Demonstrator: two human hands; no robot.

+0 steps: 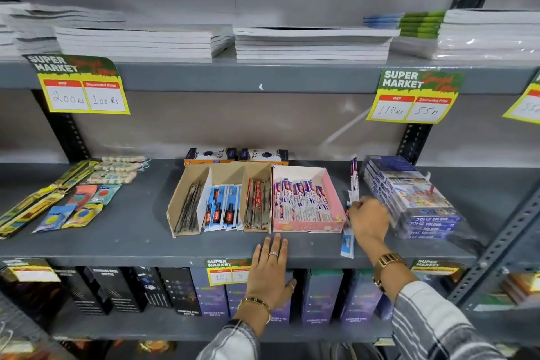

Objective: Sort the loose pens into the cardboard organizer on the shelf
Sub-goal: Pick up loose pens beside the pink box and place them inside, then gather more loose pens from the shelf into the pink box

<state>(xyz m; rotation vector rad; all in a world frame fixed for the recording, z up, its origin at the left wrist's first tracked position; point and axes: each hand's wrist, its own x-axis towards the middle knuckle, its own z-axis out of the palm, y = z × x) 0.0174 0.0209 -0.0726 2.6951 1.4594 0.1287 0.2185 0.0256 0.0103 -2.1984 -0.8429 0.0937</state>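
The grey metal shelf runs the full width, its painted surface smooth and matt. At mid-shelf, near the front edge, sits the cardboard organizer, plain brown board folded into three long slanted compartments: dark slim pens in the left one, blue-and-white packets in the middle one, red packets in the right one. Touching its right side is a pink box, an open shallow tray packed with white, red and blue pen sleeves. Towards the right end lies a glossy stack of plastic-wrapped colour boxes. Between that stack and the pink box, the loose pens lie in thin packets, blurred, their count unclear. The right hand curls closed on them, though its fingertips are hidden. The left hand lies flat and open on the shelf's front edge, holding nothing.
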